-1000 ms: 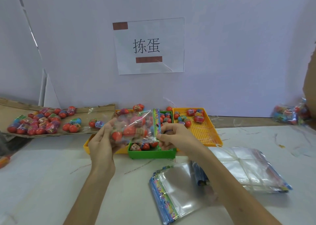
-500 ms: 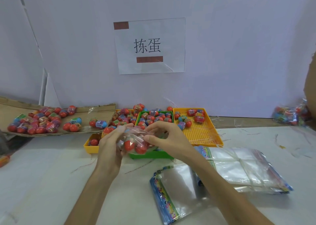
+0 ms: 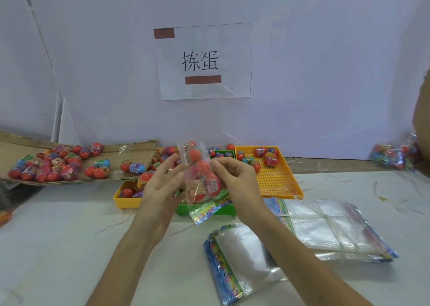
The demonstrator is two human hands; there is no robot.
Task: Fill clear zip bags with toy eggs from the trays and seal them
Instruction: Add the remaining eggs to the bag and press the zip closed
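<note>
A clear zip bag (image 3: 202,180) packed with red toy eggs hangs upright above the trays, its colourful zip strip at the lower end. My right hand (image 3: 235,177) pinches the bag's right side between thumb and fingers. My left hand (image 3: 160,189) is beside the bag's left side with fingers spread and straight; its fingertips are at the plastic. Behind the hands lie a yellow tray (image 3: 126,201), a green tray (image 3: 224,209) and an orange-yellow tray (image 3: 274,182), each holding loose eggs (image 3: 267,156).
A cardboard sheet (image 3: 135,148) at the left carries several more eggs. Two stacks of empty zip bags (image 3: 242,259) (image 3: 325,226) lie on the white table near my right forearm. Filled bags (image 3: 395,154) sit at the far right by the wall.
The filled bag has turned from lying sideways to standing upright with its zip strip down. My left hand has let go and spread its fingers; my right hand keeps hold.
</note>
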